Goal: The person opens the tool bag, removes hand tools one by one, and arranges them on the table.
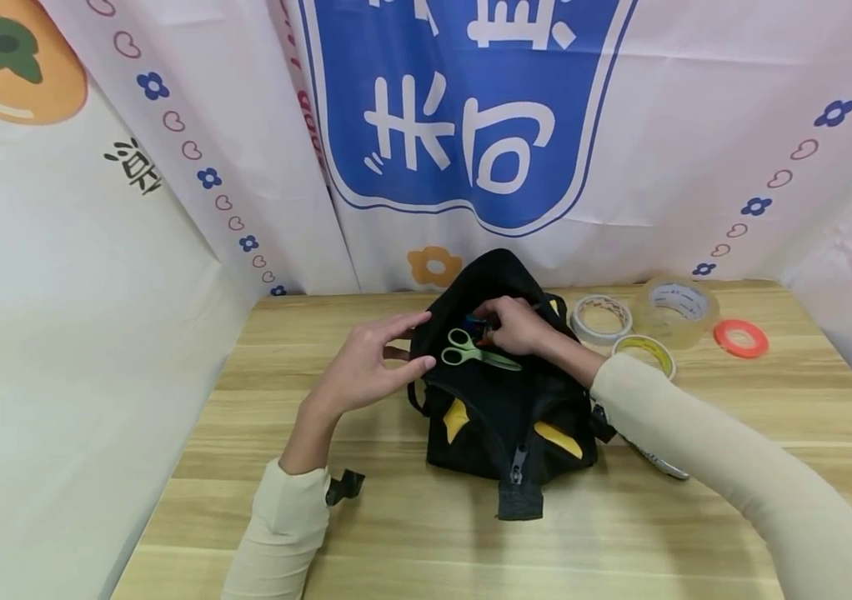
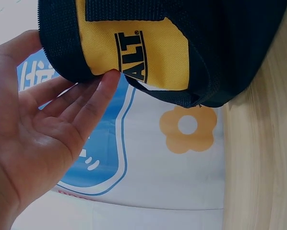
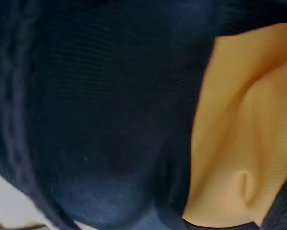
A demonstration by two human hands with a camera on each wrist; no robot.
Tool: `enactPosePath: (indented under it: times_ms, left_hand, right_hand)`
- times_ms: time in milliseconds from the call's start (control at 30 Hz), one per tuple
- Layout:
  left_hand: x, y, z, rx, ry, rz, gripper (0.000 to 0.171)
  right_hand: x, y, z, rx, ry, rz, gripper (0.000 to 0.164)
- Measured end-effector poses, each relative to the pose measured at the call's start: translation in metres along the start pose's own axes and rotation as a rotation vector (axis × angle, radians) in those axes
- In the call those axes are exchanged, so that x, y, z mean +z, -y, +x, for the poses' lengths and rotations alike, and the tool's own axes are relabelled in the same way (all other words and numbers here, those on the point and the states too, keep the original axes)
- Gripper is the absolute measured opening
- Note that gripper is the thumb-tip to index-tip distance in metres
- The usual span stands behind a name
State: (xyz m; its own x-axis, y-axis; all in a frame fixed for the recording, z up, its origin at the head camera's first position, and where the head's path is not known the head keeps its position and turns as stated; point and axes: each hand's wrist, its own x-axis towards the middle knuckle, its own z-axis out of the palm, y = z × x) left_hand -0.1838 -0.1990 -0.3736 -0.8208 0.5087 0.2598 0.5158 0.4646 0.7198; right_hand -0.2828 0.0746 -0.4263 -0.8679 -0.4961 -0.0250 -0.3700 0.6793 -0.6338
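A black and yellow tool bag (image 1: 471, 400) stands on the table with its top unzipped. My left hand (image 1: 369, 358) holds the bag's left rim. In the left wrist view, the fingers (image 2: 93, 103) lie against its yellow side, and the thumb's tip is hidden at the zipper edge. My right hand (image 1: 519, 327) reaches into the opening with bent fingers. Beside those fingertips are small blue and red items (image 1: 480, 327), too hidden to name. Green-handled scissors (image 1: 471, 350) lie in the bag's mouth. The right wrist view shows only black cloth and a yellow panel (image 3: 239, 129).
Right of the bag lie a white tape roll (image 1: 602, 319), a wide clear tape roll (image 1: 675, 310), a yellow-lined roll (image 1: 647, 352) and a red ring-shaped roll (image 1: 741, 338). A metallic object (image 1: 662, 463) shows partly under the right sleeve. A printed curtain (image 1: 471, 225) hangs behind the table.
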Motion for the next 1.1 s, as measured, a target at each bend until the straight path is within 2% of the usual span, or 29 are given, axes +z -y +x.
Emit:
enactPosePath:
  times_ms: [167, 433, 733, 1100]
  left_hand:
    - [-0.001, -0.001, 0.0, 0.003, 0.004, 0.007, 0.059]
    - [-0.003, -0.001, 0.001, 0.0, 0.006, 0.032, 0.059]
    - [-0.003, -0.002, 0.0, -0.016, 0.005, 0.034, 0.059]
    - [-0.003, -0.003, -0.001, 0.002, -0.001, 0.003, 0.059]
  right_hand:
    - [0.007, -0.004, 0.005, 0.041, -0.037, -0.003, 0.042]
    - [0.012, -0.009, 0.011, 0.075, -0.014, -0.035, 0.044]
    - [0.017, -0.014, 0.012, 0.022, -0.038, -0.056, 0.042]
    - [0.013, -0.003, 0.006, -0.005, -0.002, -0.093, 0.044]
